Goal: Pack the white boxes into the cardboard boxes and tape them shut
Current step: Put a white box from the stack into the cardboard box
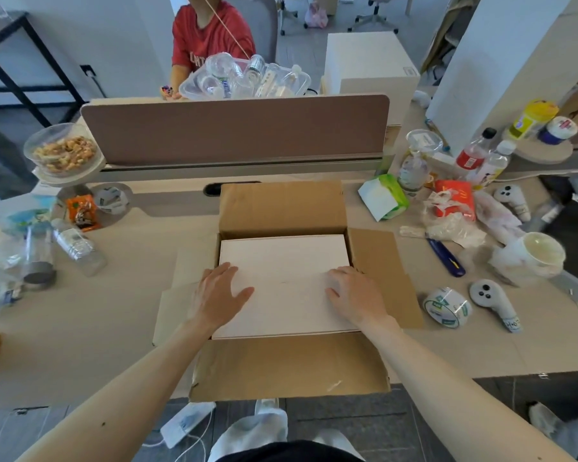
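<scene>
The person's left hand (219,296) lay palm down on the white box (281,258), its fingers straight and spread, gripping nothing; the right hand (354,295) rested on the same lid, fingers loosely extended toward the box's right edge, likewise holding nothing. The white box sat under both hands inside the open cardboard box (282,208), nearly filling the opening; one brown flap stood up beyond the fingertips, another lay folded down toward the person below the wrists, and a third spread flat just outside the right hand; the flap outside the left hand lay flat on the table (114,328). A roll of tape (447,306) lay on the table to the right of the right hand, well apart from it; a blue utility knife (445,256) lay beyond the roll, and a white controller (494,300) just past the roll on its far side from the hand. A second tape roll (112,198) sat far beyond the left hand, to its left.
</scene>
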